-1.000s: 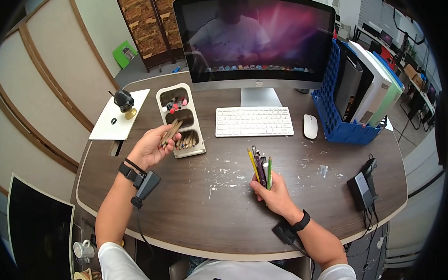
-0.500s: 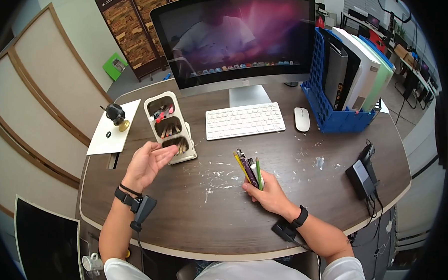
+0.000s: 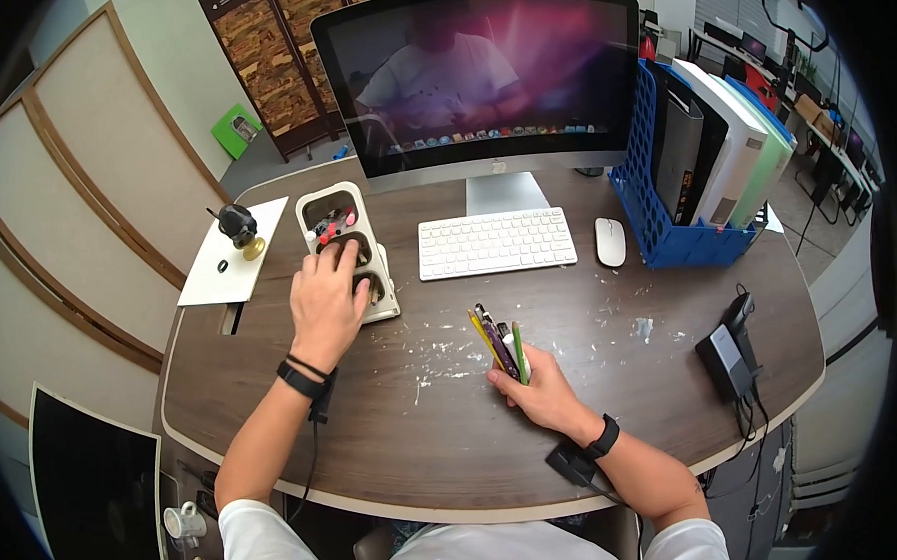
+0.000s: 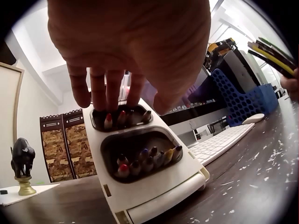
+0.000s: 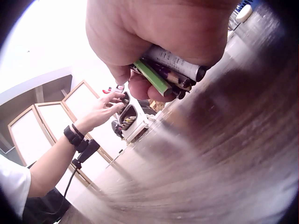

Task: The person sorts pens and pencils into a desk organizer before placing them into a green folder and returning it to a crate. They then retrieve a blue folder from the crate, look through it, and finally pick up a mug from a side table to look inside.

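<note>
A white three-compartment organizer (image 3: pixel 386 295) stands left of the keyboard, with coloured pencils (image 4: pixel 145 161) in its nearest compartment. My left hand (image 3: pixel 335 257) lies palm down over it. Its straight fingers (image 4: pixel 107 91) reach into the middle compartment and touch the pencil ends there; I see nothing pinched. The far compartment holds red and pink items (image 3: pixel 331 223). My right hand (image 3: pixel 518 372) rests on the brown desk (image 3: pixel 425 431) and grips an upright bundle of pens and pencils (image 3: pixel 498 336), yellow, purple, white and green. In the right wrist view the bundle (image 5: pixel 163 70) sits in the curled fingers.
A large monitor (image 3: pixel 480 78), a white keyboard (image 3: pixel 495 243) and a mouse (image 3: pixel 609 241) lie behind. A blue file rack (image 3: pixel 687 235) stands at the right. A black figurine (image 3: pixel 236 224) sits on a white sheet at the left. A black device (image 3: pixel 727 353) is near the right edge.
The left hand held wooden pencils a second ago, then showed an empty upturned palm, and has now turned palm down over the organizer. The right hand keeps its bundle in place.
</note>
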`<state>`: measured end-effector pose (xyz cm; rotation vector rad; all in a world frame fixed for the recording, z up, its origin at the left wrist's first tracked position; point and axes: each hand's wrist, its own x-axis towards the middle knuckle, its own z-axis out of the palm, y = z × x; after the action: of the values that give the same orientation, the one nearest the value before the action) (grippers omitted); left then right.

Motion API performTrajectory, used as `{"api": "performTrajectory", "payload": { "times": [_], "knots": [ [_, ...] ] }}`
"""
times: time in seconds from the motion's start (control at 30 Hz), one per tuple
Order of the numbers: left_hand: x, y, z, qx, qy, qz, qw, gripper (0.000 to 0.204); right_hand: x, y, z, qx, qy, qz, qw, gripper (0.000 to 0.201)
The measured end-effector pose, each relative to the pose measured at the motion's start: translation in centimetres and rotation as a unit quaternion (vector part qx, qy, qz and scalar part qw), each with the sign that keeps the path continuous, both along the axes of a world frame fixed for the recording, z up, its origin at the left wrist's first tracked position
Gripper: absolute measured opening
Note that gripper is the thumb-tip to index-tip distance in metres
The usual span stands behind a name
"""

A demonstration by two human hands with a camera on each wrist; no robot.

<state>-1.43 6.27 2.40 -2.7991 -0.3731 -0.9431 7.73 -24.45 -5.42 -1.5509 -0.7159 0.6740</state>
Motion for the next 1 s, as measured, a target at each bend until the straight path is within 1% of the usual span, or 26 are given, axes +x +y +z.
{"api": "performTrajectory", "payload": {
  "times": [0.03,0.1,0.13,0.17,0.23,0.27,0.3,0.37,0.4,0.43,0.47,0.5,0.53,0.57,0.6,0.63,0.67,0.7,0.73,0.77,0.8,0.83,0.93,1.0],
  "knots": [
    [0.4,0.3,-0.4,0.000,-0.002,0.000,1.000,0.041,-0.1,0.0,0.0,0.005,0.007,-0.006,1.000,0.021],
    [1.1,0.9,-1.0,-0.024,0.046,0.001,0.999,0.044,0.0,-0.1,-0.3,0.005,-0.003,-0.001,1.000,0.020],
    [1.3,0.9,-1.2,-0.021,0.011,-0.027,0.999,0.036,0.2,-0.1,-0.4,0.005,-0.010,0.002,1.000,0.019],
    [1.3,1.1,-1.1,-0.019,0.011,-0.031,0.999,0.036,0.3,-0.1,-0.4,0.007,-0.010,-0.002,1.000,0.019],
    [1.1,1.2,-0.4,-0.049,-0.031,-0.060,0.997,0.025,0.2,-0.1,-0.3,0.015,-0.018,-0.001,1.000,0.018],
    [1.0,1.2,0.1,-0.029,-0.073,-0.038,0.996,0.016,0.2,-0.1,-0.4,0.015,-0.015,-0.004,1.000,0.018],
    [0.6,1.2,1.0,-0.040,-0.121,-0.041,0.991,0.019,0.2,-0.1,-0.4,0.009,-0.010,-0.001,1.000,0.018],
    [0.4,2.8,1.2,-0.035,-0.224,0.000,0.974,0.031,0.2,-0.1,-0.2,0.002,-0.004,0.005,1.000,0.018],
    [0.2,3.6,1.3,-0.035,-0.224,0.002,0.974,0.031,0.2,-0.1,0.1,-0.005,0.023,0.013,1.000,0.018],
    [0.1,4.4,1.1,-0.071,-0.239,0.012,0.968,0.037,0.2,-0.1,0.3,-0.012,0.050,0.022,0.998,0.018],
    [0.0,5.5,0.8,-0.108,-0.254,0.022,0.961,0.042,0.3,-0.1,0.1,-0.012,0.049,0.024,0.998,0.018],
    [0.1,7.2,-0.2,-0.108,-0.255,0.023,0.961,0.042,0.3,-0.1,-0.2,0.002,0.102,0.040,0.994,0.019],
    [0.3,9.5,-1.9,-0.256,-0.230,0.007,0.939,0.043,0.3,-0.2,-0.3,0.016,0.155,0.055,0.986,0.020],
    [0.5,11.2,-3.2,-0.399,-0.200,-0.010,0.895,0.044,0.4,-0.4,-0.2,0.014,0.155,0.055,0.986,0.020],
    [0.7,12.2,-3.9,-0.507,-0.181,-0.022,0.843,0.036,0.6,-0.6,0.0,0.039,0.205,0.115,0.971,0.021],
    [0.9,11.8,-3.6,-0.510,-0.181,-0.023,0.840,0.036,0.8,-0.9,0.2,0.062,0.253,0.174,0.950,0.022],
    [0.9,11.3,-3.2,-0.573,-0.142,-0.045,0.806,0.031,0.8,-1.1,0.6,0.064,0.268,0.199,0.941,0.023],
    [1.1,11.0,-3.0,-0.631,-0.103,-0.067,0.766,0.028,0.7,-1.2,0.6,0.060,0.266,0.198,0.942,0.023],
    [1.3,11.5,-3.2,-0.627,-0.083,-0.070,0.772,0.023,0.7,-1.2,0.6,0.075,0.275,0.228,0.931,0.022],
    [1.4,11.6,-3.6,-0.629,-0.086,-0.072,0.769,0.023,0.7,-1.2,0.5,0.091,0.285,0.259,0.919,0.022],
    [1.4,11.8,-4.1,-0.623,-0.097,-0.078,0.772,0.022,0.9,-1.2,0.5,0.089,0.283,0.271,0.916,0.022],
    [1.5,11.4,-3.9,-0.617,-0.108,-0.083,0.775,0.021,1.0,-1.2,0.5,0.086,0.282,0.271,0.917,0.022],
    [1.4,10.6,-3.6,-0.636,-0.107,-0.105,0.757,0.020,1.0,-1.2,0.6,0.083,0.262,0.285,0.918,0.022],
    [1.2,9.7,-3.6,-0.646,-0.102,-0.116,0.747,0.020,0.7,-1.2,0.9,0.086,0.239,0.262,0.931,0.022]
  ]
}}
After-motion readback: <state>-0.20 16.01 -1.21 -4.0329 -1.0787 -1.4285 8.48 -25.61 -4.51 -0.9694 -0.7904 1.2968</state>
